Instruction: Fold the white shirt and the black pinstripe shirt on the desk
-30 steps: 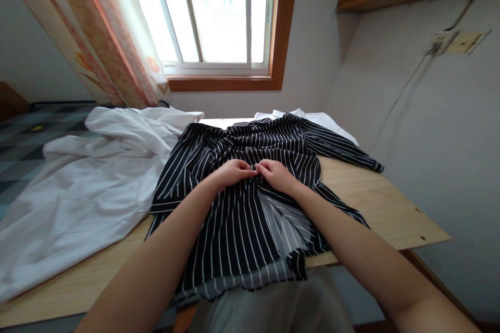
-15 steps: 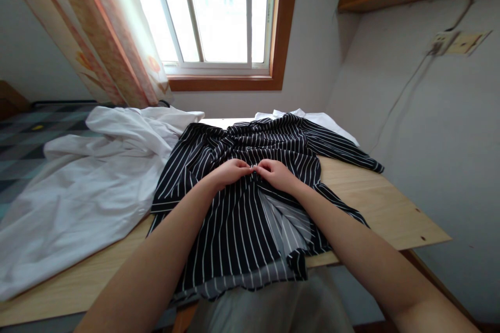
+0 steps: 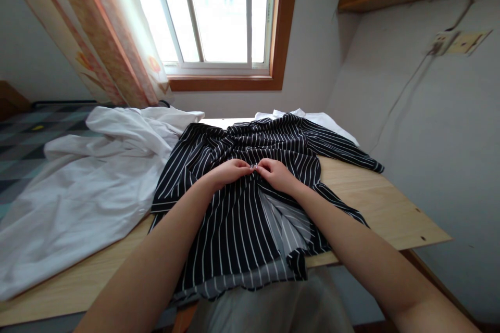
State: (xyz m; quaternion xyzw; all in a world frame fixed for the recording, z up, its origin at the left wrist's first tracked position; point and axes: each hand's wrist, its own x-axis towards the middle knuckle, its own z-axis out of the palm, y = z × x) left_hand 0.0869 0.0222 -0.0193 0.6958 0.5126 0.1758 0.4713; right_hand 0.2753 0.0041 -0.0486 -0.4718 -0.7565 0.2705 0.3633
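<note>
1. Grip of the left hand, in the head view, is closed: thumb and finger pinch the black-and-white striped shirt at its front.
2. Grip of the right hand pinches the same shirt, its fingertips just beside the left ones; the exact small piece between them I cannot tell.
3. This shirt lies on the wooden table, wrinkled in its upper part; its lower front is parted, showing the greyish inner side, and its hem reaches the near edge.
4. One sleeve extends towards the right.
5. On the left, a white garment is spread; behind the striped shirt, white cloth is partly visible.
6. Beyond stands a window beside a flowered curtain.
</note>
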